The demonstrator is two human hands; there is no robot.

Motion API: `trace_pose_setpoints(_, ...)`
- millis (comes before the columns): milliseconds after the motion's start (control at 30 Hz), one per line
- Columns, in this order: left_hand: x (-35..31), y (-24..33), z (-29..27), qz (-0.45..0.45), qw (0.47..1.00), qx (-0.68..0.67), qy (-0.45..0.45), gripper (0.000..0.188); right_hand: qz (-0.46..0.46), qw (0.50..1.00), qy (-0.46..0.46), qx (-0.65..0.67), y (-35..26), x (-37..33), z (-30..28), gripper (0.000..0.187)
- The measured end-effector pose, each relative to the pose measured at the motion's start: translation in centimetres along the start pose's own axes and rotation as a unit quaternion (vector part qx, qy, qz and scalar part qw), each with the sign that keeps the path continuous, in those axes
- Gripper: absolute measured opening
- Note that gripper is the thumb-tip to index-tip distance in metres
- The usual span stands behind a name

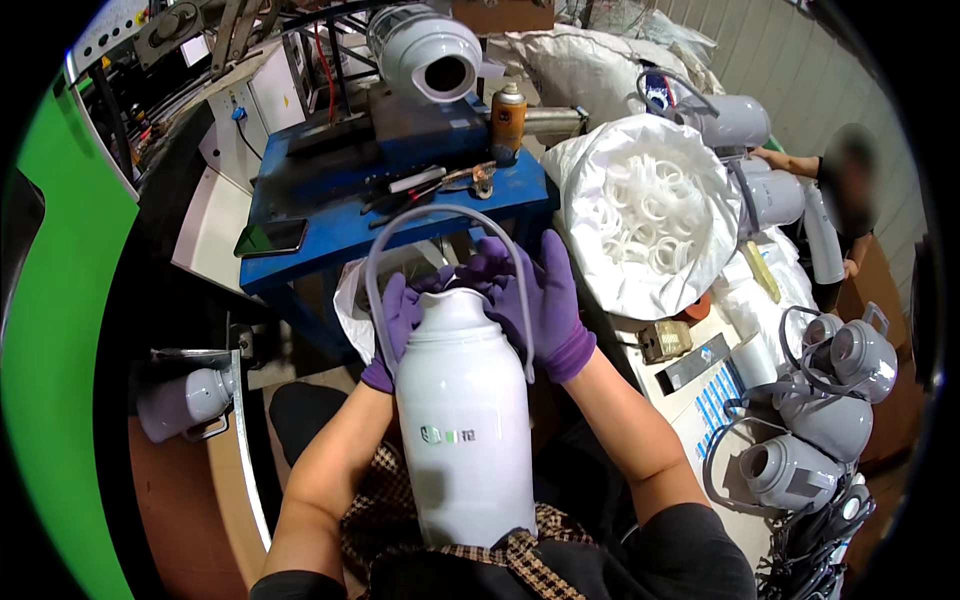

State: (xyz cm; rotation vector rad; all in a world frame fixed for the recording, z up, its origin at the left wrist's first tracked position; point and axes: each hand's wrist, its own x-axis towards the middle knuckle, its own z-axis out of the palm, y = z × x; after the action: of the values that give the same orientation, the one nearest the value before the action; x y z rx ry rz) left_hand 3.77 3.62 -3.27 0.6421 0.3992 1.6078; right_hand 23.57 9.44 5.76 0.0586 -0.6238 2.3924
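A pale grey vacuum jug (462,400) leans upright against my lap, its spouted mouth facing away from me. Its thin grey carrying handle (450,210) arches up over my hands. My left hand (403,312), in a purple glove, is bent round the left side of the jug's neck, its fingertips partly hidden behind the mouth. To the right of the neck is my right hand (543,305), gloved alike, thumb stretched up and fingers apart, bent toward the far side of the mouth. What the fingertips touch back there is hard to see.
Ahead stands a blue workbench (350,205) with a phone (272,238), a spray can (508,122) and another jug (425,55). At right are a white sack of plastic rings (650,215), several grey jugs (800,470) and another person (850,190). One jug (185,403) lies at left.
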Motion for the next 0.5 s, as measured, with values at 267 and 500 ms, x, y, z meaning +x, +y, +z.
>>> trace_pose_setpoints(267,-0.8,-3.0,-1.8,-0.045,0.989,0.096,0.107,0.028,-0.085,0.887,0.094,-0.444,-4.0,-6.2,-5.2,0.046)
trace_pose_setpoints(500,-2.3,1.0,-2.9,0.107,0.959,0.206,0.164,0.023,-0.241,0.413,0.357,-0.802,-19.0,-22.9,-9.0,0.044)
